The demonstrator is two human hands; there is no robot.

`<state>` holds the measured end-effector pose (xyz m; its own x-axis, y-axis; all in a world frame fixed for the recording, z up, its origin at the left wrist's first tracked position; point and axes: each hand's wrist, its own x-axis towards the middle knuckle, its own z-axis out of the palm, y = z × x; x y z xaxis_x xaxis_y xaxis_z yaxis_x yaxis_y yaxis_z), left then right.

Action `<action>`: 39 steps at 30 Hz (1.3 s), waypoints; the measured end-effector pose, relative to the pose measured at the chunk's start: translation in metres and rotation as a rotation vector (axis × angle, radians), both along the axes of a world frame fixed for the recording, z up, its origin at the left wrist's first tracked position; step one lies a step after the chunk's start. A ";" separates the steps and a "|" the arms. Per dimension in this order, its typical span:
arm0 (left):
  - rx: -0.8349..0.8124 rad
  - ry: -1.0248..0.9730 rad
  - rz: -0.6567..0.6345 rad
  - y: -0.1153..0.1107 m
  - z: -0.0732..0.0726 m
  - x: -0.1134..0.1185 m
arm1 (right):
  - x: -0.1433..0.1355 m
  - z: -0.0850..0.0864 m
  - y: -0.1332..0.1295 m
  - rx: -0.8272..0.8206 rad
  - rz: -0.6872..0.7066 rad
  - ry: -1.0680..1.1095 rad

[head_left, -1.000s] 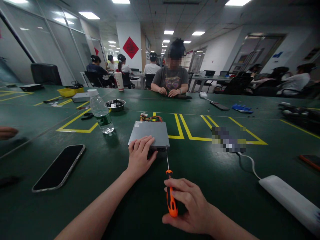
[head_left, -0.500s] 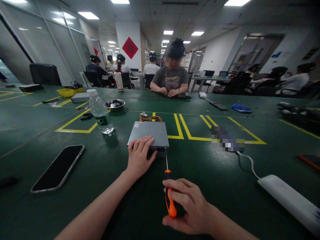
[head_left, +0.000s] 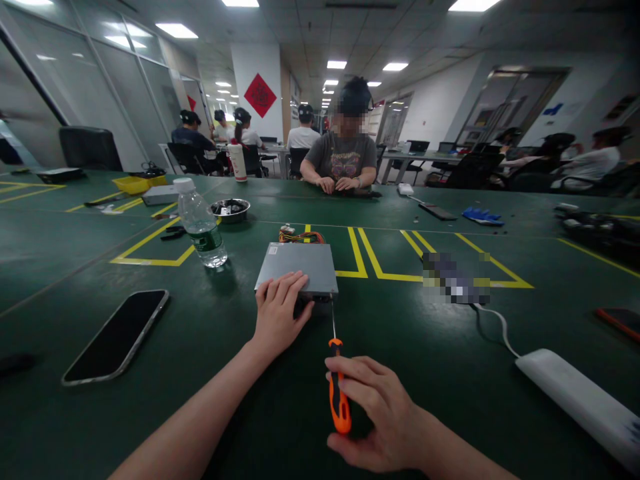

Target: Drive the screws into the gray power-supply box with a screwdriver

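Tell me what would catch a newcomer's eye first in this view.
The orange screwdriver stands out first, low in the middle, in the right hand, its shaft reaching the near right corner of the grey box. The left hand holds that box at its near side. Farther back, a red diamond hangs on the white pillar.

Open green tabletop [head_left: 410, 327] is stretching between the flat grey metal box [head_left: 303, 261] and the thin white cable [head_left: 506, 333]. A clear, green-labelled plastic bottle [head_left: 203, 227] is obstructing passage left of the box.
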<state>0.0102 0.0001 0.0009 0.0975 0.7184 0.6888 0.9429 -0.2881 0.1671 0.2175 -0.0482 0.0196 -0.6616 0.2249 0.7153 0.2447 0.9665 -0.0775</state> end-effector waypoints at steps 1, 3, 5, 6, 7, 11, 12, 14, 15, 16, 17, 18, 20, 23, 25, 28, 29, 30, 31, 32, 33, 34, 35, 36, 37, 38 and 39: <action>-0.001 0.000 0.000 0.000 0.000 0.000 | 0.000 0.002 0.000 0.006 0.006 -0.034; -0.003 0.001 -0.002 0.000 0.000 0.000 | 0.000 0.005 0.000 0.032 0.007 -0.096; -0.002 0.002 -0.002 0.000 0.000 0.000 | 0.000 0.006 0.000 0.068 -0.004 -0.101; -0.001 0.002 -0.001 0.000 0.000 0.000 | 0.000 0.005 0.000 0.079 -0.004 -0.077; 0.001 0.002 -0.001 0.000 0.000 0.000 | 0.001 0.004 0.000 0.076 -0.003 -0.050; 0.006 0.007 0.003 0.000 0.000 0.000 | 0.001 0.000 0.001 -0.033 0.010 0.019; 0.006 0.009 0.003 0.000 0.000 0.000 | 0.001 0.000 0.001 -0.050 0.015 0.010; 0.003 0.011 0.004 0.000 0.000 0.000 | 0.000 0.002 0.001 -0.037 0.023 -0.046; 0.002 0.012 0.005 0.000 0.000 0.000 | 0.001 0.003 0.001 -0.016 0.018 -0.076; -0.001 0.013 0.007 0.000 0.000 0.000 | 0.001 0.003 0.001 0.010 0.011 -0.096; -0.001 0.014 0.008 0.000 -0.001 0.000 | 0.001 0.003 0.001 0.036 0.003 -0.097; 0.002 0.015 0.009 0.000 -0.001 0.000 | 0.001 0.002 0.001 0.058 0.002 -0.075; 0.009 0.018 0.011 0.000 -0.001 0.000 | 0.001 0.000 0.002 0.073 0.011 -0.003; 0.013 0.022 0.014 0.000 -0.001 0.000 | 0.001 -0.004 0.002 0.039 0.021 0.069; 0.011 0.022 0.012 0.000 -0.002 -0.001 | 0.001 -0.004 0.003 0.022 0.018 0.080; 0.012 0.019 0.011 0.001 -0.002 -0.001 | 0.002 -0.001 0.005 0.021 0.019 0.094; 0.014 0.018 0.012 0.001 -0.002 -0.001 | 0.003 0.000 0.005 0.019 0.024 0.100; 0.014 0.019 0.011 0.001 -0.002 -0.001 | 0.004 0.000 0.006 0.018 0.034 0.106; 0.013 0.020 0.009 0.001 -0.002 -0.001 | 0.005 0.001 0.006 0.019 0.050 0.107; 0.011 0.021 0.008 0.001 -0.002 -0.001 | 0.005 0.000 0.006 0.021 0.072 0.106; 0.009 0.021 0.007 0.001 -0.002 -0.001 | 0.005 -0.001 0.005 0.027 0.094 0.102; 0.008 0.020 0.006 0.001 -0.002 -0.001 | 0.004 -0.002 0.005 0.034 0.113 0.097; 0.008 0.018 0.006 0.001 -0.001 -0.001 | 0.003 -0.003 0.004 0.039 0.128 0.090; 0.011 0.014 0.006 0.001 -0.001 -0.001 | 0.002 -0.005 0.004 0.042 0.138 0.082; 0.012 0.011 0.007 0.001 -0.001 -0.001 | 0.000 -0.006 0.004 0.042 0.142 0.074; 0.013 0.009 0.006 0.001 -0.001 -0.001 | -0.002 -0.008 0.003 0.041 0.142 0.066; 0.013 0.009 0.005 0.001 -0.001 -0.001 | -0.004 -0.009 0.004 0.038 0.139 0.059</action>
<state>0.0091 0.0010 -0.0002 0.0996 0.7101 0.6970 0.9459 -0.2851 0.1552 0.2139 -0.0446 0.0109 -0.6412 0.1066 0.7599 0.1049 0.9932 -0.0508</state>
